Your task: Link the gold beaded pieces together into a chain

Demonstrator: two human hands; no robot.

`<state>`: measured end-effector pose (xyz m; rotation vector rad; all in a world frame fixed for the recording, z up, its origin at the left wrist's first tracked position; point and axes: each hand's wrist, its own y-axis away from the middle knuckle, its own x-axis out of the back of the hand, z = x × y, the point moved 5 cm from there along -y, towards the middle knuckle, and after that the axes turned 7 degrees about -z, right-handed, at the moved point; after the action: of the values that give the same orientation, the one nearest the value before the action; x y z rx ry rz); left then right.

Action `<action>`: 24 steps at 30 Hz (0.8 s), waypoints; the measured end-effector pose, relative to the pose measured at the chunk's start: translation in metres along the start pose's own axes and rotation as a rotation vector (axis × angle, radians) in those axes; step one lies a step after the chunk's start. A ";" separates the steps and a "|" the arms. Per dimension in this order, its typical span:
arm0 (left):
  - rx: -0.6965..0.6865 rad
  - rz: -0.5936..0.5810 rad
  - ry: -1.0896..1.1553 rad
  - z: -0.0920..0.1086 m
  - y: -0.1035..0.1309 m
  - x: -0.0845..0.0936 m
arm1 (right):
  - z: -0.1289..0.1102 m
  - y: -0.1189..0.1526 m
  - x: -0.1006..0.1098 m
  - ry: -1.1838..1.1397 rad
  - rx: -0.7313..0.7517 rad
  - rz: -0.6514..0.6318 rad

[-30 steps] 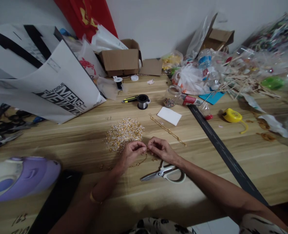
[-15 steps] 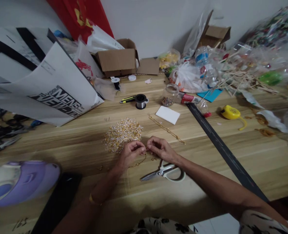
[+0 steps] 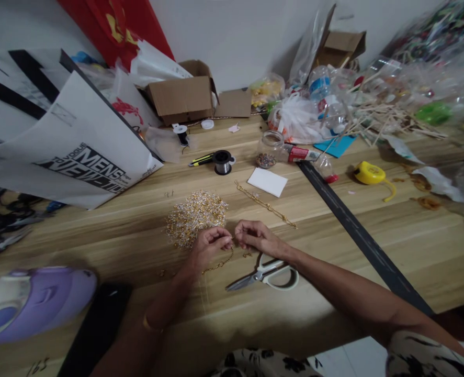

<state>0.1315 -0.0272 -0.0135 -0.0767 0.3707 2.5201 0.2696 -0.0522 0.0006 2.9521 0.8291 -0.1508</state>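
My left hand (image 3: 212,243) pinches one end of a thin gold chain (image 3: 221,264), which hangs from the fingertips and trails onto the table. Close beside it, my right hand (image 3: 255,236) has its thumb and fingers pressed together; whatever sits in them is too small to name. Behind my left hand lies a heap of gold and clear beaded pieces (image 3: 196,214). Scissors (image 3: 261,273) with white handles rest below my right hand, their blades pointing left. A few small gold bits (image 3: 247,255) lie between the scissors and my hands. Another gold chain (image 3: 265,204) stretches across the wood further back.
Behind the hands are a wire spool (image 3: 223,162), a white card (image 3: 267,182) and a jar of beads (image 3: 269,150). A long black strip (image 3: 349,225) crosses the right side, near a yellow tape measure (image 3: 369,173). A large paper bag (image 3: 70,141) stands left.
The camera view has shifted slightly. Both hands stay close together in nearly the same pose, with the chain still hanging from my left fingertips.
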 end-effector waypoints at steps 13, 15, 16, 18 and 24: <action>-0.010 -0.002 -0.026 0.001 0.000 0.000 | 0.001 0.000 0.000 0.028 0.032 0.003; -0.018 -0.003 -0.027 0.001 0.000 0.000 | 0.002 0.000 0.000 0.032 0.030 0.006; -0.020 -0.004 -0.028 0.001 0.000 0.000 | 0.002 0.000 0.000 0.030 0.028 0.004; -0.019 -0.006 -0.029 0.000 0.000 0.001 | 0.002 0.000 0.000 0.022 0.028 0.005; -0.015 -0.003 -0.027 0.001 0.000 0.000 | 0.003 0.000 0.000 0.043 0.032 0.011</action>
<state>0.1315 -0.0269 -0.0124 -0.0496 0.3406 2.5187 0.2696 -0.0522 -0.0020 2.9996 0.8232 -0.1020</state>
